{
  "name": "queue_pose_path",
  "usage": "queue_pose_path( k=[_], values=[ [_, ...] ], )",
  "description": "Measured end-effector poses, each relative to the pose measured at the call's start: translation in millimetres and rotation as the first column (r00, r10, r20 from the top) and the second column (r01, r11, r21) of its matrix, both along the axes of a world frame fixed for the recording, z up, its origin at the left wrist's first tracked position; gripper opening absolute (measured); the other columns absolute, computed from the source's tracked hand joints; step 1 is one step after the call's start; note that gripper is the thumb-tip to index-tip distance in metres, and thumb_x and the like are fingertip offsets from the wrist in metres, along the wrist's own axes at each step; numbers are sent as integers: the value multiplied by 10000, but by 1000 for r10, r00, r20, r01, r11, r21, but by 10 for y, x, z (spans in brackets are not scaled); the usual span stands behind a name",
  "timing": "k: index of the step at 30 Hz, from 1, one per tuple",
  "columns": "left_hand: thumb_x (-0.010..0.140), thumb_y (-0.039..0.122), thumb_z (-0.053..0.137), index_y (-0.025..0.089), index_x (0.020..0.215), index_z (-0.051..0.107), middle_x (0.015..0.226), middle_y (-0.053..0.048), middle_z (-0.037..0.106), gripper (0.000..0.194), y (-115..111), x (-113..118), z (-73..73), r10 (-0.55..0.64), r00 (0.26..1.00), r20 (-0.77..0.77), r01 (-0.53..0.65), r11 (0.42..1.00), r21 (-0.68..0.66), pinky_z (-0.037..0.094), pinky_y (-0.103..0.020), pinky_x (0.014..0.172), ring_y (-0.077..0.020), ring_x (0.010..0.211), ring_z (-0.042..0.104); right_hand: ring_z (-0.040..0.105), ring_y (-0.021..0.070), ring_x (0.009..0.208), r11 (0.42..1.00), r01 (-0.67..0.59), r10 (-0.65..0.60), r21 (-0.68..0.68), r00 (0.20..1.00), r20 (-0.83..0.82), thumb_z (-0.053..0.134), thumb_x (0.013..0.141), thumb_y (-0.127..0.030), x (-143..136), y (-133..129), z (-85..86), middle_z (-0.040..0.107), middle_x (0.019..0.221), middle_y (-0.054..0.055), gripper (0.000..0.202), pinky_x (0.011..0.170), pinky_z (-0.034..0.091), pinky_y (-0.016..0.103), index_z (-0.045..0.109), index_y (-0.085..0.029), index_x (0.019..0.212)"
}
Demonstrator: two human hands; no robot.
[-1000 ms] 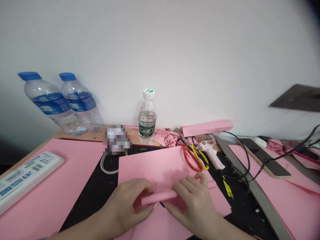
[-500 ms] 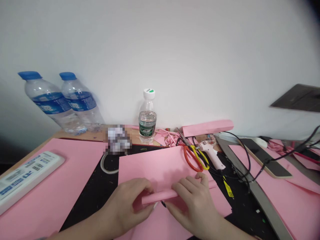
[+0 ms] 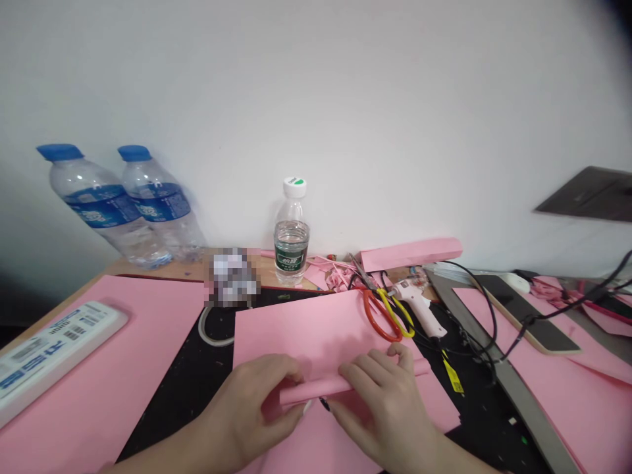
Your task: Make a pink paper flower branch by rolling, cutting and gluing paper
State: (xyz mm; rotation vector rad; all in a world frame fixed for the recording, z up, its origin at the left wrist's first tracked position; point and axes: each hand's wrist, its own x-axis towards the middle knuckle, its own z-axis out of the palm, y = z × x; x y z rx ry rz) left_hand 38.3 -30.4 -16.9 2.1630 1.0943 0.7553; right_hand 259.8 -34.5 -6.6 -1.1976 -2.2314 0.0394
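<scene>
Matt pink paper sheet [image 3: 316, 329], partly rolled into a smooth tube [image 3: 316, 390]. Clear glossy plastic water bottles [image 3: 123, 204] at the table's far left edge. Scissors [image 3: 388, 309] with glossy orange and yellow plastic handles. Speckled matt black mat [image 3: 197, 375] over a wooden tabletop [image 3: 148, 266].

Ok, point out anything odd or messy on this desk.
Pink paper scraps lie heaped by the scissors, and black cables tangle across the desk. Both hands hold the rolled pink paper. Nothing looks spilled.

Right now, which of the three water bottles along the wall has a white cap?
The small bottle with the dark green label, standing mid-table behind the pink sheet. The two larger bottles at far left have blue caps and blue labels.
</scene>
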Motion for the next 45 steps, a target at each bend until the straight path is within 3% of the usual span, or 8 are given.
queue_pose_path(
  k=[26,45],
  values=[
    [798,133,604,255,996,525,854,21,662,246,47,-42,32,-5,999,52,-2,992,124,491,-228,668,-137,730,633,506,172,625,1000,-5,5,-24,1000,-21,586,832,-278,65,10,-16,631,672,-6,98,761,225,370,622,-198,788],
    [801,96,610,257,1038,528,997,10,683,298,76,-113,45,-43,998,39,38,991,130,492,-217,780,-135,871,647,532,186,661,999,13,-14,-44,1000,-26,568,858,-302,115,38,-14,644,687,12,132,770,241,374,654,-204,838]
  ],
)
